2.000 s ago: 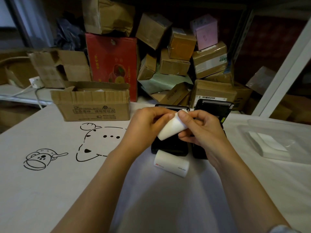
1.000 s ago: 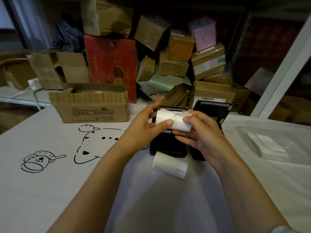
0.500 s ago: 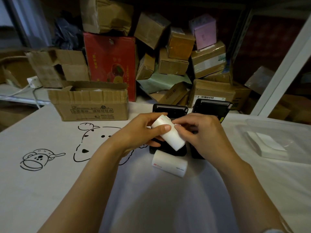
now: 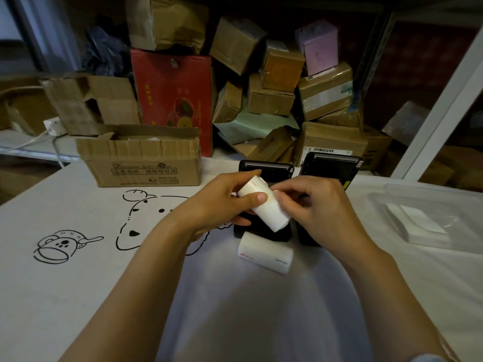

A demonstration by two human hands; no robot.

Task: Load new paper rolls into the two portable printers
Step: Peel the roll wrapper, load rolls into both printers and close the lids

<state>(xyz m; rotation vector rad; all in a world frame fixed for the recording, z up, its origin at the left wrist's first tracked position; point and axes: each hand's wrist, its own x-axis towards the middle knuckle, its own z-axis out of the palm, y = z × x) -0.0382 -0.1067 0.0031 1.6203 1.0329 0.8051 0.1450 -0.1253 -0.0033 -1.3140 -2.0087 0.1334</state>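
1. Two bare hands meet over the middle of the white cloth-covered tabletop [image 4: 78, 283], which bears black cartoon animal drawings [image 4: 136, 223] on its left part.
2. The left hand [image 4: 222, 205] grips a white cylindrical paper roll [image 4: 266, 207], thumb across its near side and fingers curled behind it; the roll is tilted, its far end up and to the left, its near end down and to the right.
3. The right hand [image 4: 321, 205] pinches the roll's right side with curled fingertips, where a loose paper edge seems to lift; the exact hold is hard to tell.
4. Beneath the hands lie two black rectangular portable printers side by side, the left printer [image 4: 266, 171] and the right printer [image 4: 332, 165], both with lids raised at their far ends.
5. A second white paper roll with red print [image 4: 265, 253] lies on its side just near the left printer's near edge, apart from both hands.
6. An open brown cardboard box [image 4: 141, 160] stands at the tabletop's far edge on the left, and a pile of brown cardboard boxes [image 4: 274, 87] crowds the space behind the printers.
7. A clear plastic tray [image 4: 392, 202] holding white folded sheets [image 4: 415, 226] sits on the right, well apart from the printers.
8. Open cloth stretches on the near side, between the forearms.
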